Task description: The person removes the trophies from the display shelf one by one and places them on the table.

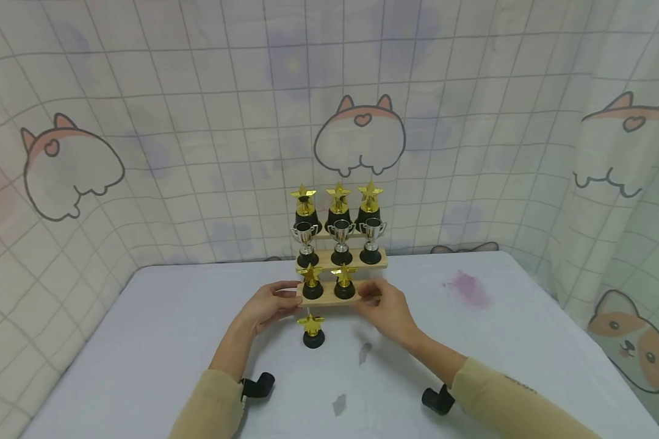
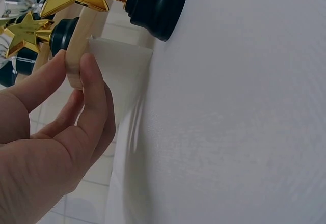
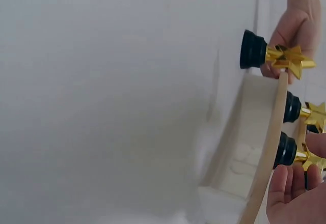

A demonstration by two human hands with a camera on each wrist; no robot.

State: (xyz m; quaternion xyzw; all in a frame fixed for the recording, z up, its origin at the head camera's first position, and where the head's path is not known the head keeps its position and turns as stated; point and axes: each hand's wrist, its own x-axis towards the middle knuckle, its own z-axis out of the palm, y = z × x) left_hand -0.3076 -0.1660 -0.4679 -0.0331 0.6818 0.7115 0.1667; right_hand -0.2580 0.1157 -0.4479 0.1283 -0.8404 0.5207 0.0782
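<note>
Gold star trophy [image 1: 313, 336] upright, in frt of btm wooden shelf [image 1: 328, 298], long axis L–R. L hand [image 1: 268, 305] pinches shelf's L end; R hand [image 1: 387, 308], curled, near R end, can't tell if gripping. Silver cups [image 1: 341, 232] upright behind shelf.

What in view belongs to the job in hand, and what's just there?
Belongs, it seems:
wooden stand, held by the left hand
right hand, near the stand's right end
six gold star trophies, one off the stand
three silver cups

Just surroundings:
white tabletop
dog-patterned backdrop
black wrist-worn devices
</note>
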